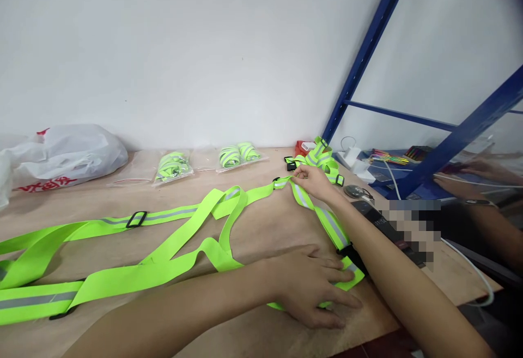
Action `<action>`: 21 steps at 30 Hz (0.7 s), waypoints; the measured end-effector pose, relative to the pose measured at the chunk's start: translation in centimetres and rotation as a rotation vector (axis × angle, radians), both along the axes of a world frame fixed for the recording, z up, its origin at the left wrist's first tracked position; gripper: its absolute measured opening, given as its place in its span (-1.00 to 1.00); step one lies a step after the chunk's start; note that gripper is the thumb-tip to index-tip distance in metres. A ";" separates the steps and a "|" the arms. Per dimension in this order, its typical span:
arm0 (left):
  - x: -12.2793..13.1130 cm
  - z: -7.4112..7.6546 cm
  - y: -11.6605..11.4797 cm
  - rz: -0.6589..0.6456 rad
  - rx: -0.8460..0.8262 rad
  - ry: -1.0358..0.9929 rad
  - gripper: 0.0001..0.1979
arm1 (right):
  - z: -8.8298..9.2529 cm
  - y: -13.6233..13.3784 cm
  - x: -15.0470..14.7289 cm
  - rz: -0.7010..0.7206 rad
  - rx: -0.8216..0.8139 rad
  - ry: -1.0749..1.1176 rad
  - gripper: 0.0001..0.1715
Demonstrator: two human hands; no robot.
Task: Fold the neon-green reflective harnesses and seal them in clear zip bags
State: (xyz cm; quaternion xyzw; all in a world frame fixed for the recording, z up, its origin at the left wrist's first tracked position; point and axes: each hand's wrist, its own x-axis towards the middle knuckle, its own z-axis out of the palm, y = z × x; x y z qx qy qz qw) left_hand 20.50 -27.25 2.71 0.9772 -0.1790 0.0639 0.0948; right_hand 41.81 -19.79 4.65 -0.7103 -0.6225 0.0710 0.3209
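Note:
A neon-yellow reflective harness with grey stripes and black buckles lies spread over the table, its straps looping and twisting. My left hand rests flat with fingers apart on the near right corner of the harness, partly covering the strap there. Farther back, my right hand pinches a harness strap near a small black slider. From those fingers the strap runs down to a black buckle beside my right forearm. Just behind my right hand sits a bunched second harness with black clips.
Clear bags with rolled yellow straps lie along the wall. A white plastic bag stands at the back left. On the right are a phone, a round metal object, white cables and a blue metal frame. Another person's arm shows beyond it.

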 end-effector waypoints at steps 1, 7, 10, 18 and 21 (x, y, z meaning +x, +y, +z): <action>0.0 -0.1 0.0 -0.002 0.003 -0.016 -0.52 | 0.1 0.4 -0.2 0.011 -0.007 -0.028 -0.89; -0.1 -0.5 -0.1 -0.022 0.008 -0.060 -0.52 | 0.0 1.3 -1.4 0.023 -0.034 -0.098 -0.94; -0.1 -0.4 0.0 -0.019 -0.019 -0.054 -0.53 | -0.9 0.6 -1.6 0.031 -0.072 -0.113 -0.91; 0.1 -0.3 0.7 -0.015 -0.130 0.048 -0.50 | 0.0 -4.2 -3.0 0.087 -0.179 -0.223 -0.67; 0.1 -0.5 0.7 -0.011 -0.178 0.045 -0.49 | 1.2 -7.3 -3.0 0.040 -0.148 -0.295 -0.52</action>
